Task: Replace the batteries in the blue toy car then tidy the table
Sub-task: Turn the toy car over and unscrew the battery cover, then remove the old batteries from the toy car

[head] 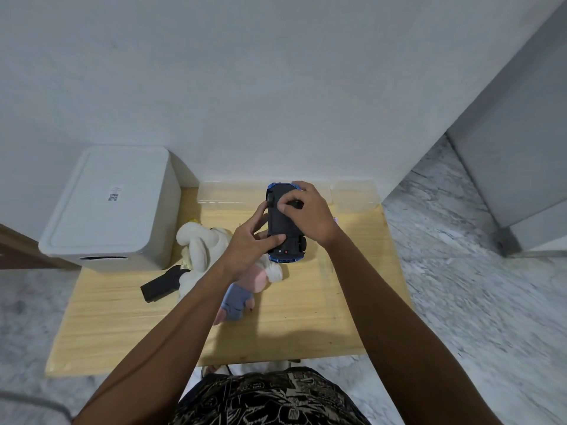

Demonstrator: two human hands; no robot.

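Observation:
The blue toy car (283, 228) is held upside down above the wooden table (306, 317), its dark underside facing me. My left hand (250, 243) grips the car's left side, with the thumb lying across the underside near the rear. My right hand (310, 216) grips the right side, its fingers curled over the front part of the underside. The battery cover area is partly hidden by my fingers. No loose batteries show.
A white lidded box (113, 207) stands at the table's back left. A white plush toy (202, 243) and a pink and blue plush (242, 296) lie under my left arm, beside a black object (159, 285). Clear plastic containers (233, 194) line the back edge.

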